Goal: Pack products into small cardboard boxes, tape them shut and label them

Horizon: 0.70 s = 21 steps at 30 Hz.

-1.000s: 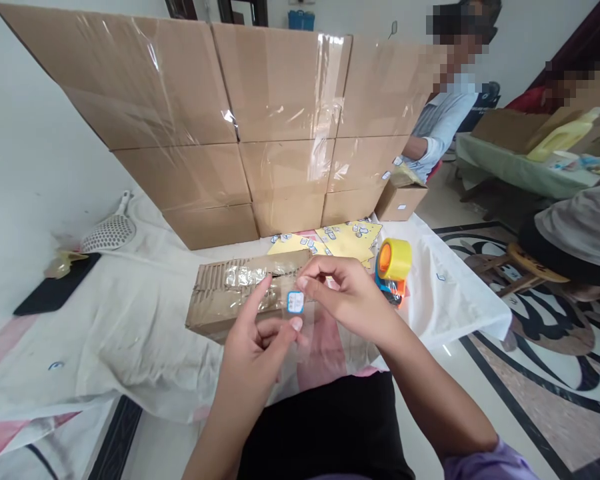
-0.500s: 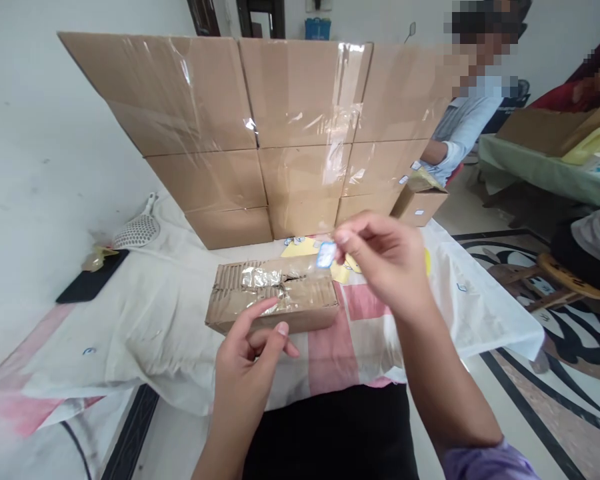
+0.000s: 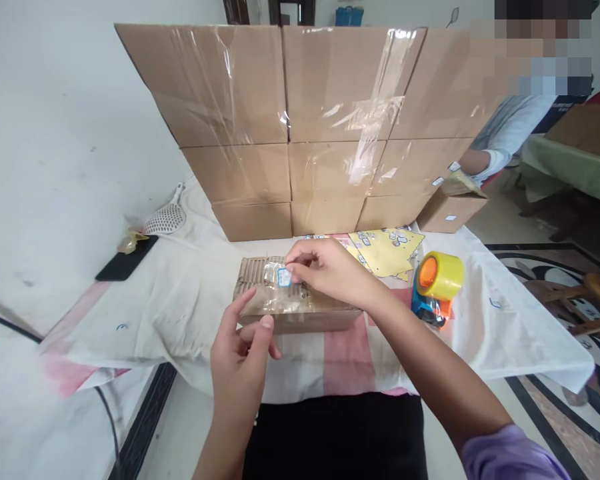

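A small cardboard box [image 3: 320,323] with clear tape across its ridged top lies in front of me on the cloth. My right hand [image 3: 317,263] is over the box top, thumb and fingers pinching a small blue-edged white sticker [image 3: 283,277]. Whether the sticker touches the tape beneath it, I cannot tell. My left hand [image 3: 245,347] is at the box's near left corner, index finger and thumb apart, with nothing in it. Yellow patterned sheets [image 3: 387,252] lie behind the box. To the right stands a tape dispenser [image 3: 433,310] with a yellow tape roll [image 3: 447,275].
Stacked cardboard boxes [image 3: 335,170] wrapped in clear tape form a wall at the back. A smaller labelled box [image 3: 453,210] stands at their right. On the left lie a perforated scoop [image 3: 166,219] and a black flat object [image 3: 127,259]. A person's sleeve [image 3: 515,137] shows behind the stack.
My right hand has moved left and down with the sticker, from above the box's right end to over its top. The view has shifted, bringing the tape dispenser into sight.
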### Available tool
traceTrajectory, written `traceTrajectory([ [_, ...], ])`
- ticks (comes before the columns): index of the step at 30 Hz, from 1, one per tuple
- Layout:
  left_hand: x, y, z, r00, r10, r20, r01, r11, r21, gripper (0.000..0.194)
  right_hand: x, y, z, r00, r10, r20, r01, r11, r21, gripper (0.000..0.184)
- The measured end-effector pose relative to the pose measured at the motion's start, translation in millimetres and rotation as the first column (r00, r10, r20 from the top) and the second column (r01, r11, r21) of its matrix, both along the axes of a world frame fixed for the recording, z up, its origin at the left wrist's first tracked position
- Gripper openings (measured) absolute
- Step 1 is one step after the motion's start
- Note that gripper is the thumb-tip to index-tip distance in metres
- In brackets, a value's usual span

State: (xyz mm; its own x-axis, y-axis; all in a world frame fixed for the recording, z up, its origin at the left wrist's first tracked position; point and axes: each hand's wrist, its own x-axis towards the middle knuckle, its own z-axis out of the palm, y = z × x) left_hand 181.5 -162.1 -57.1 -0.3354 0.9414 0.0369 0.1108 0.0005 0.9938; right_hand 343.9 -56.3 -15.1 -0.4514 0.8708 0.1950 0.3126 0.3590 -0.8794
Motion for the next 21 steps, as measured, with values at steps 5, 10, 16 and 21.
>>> traceTrajectory([
  [5,-3.5,8.4,-20.2,0.951,-0.195,-0.241,0.190,0.981,-0.047,0.053,-2.5,9.9,-9.6,0.991,-0.049,0.123,0.045,0.998,0.036,0.013],
  [10,4.3,12.7,-47.0,0.861,-0.194,-0.470,0.204,0.978,-0.030,0.047,-1.8,12.7,-12.8,0.921,-0.193,0.338,0.081,0.945,0.317,0.018],
  [16,13.0,9.6,-61.9,0.852,-0.114,-0.512,0.152,0.988,0.032,0.042,0.6,16.6,-17.9,0.884,-0.225,0.409,0.094,0.944,0.317,0.019],
  [21,11.2,14.7,-66.2,0.844,-0.077,-0.531,0.136,0.988,0.073,0.040,-3.0,16.4,-15.2,0.853,-0.259,0.452,0.153,0.954,0.259,0.018],
])
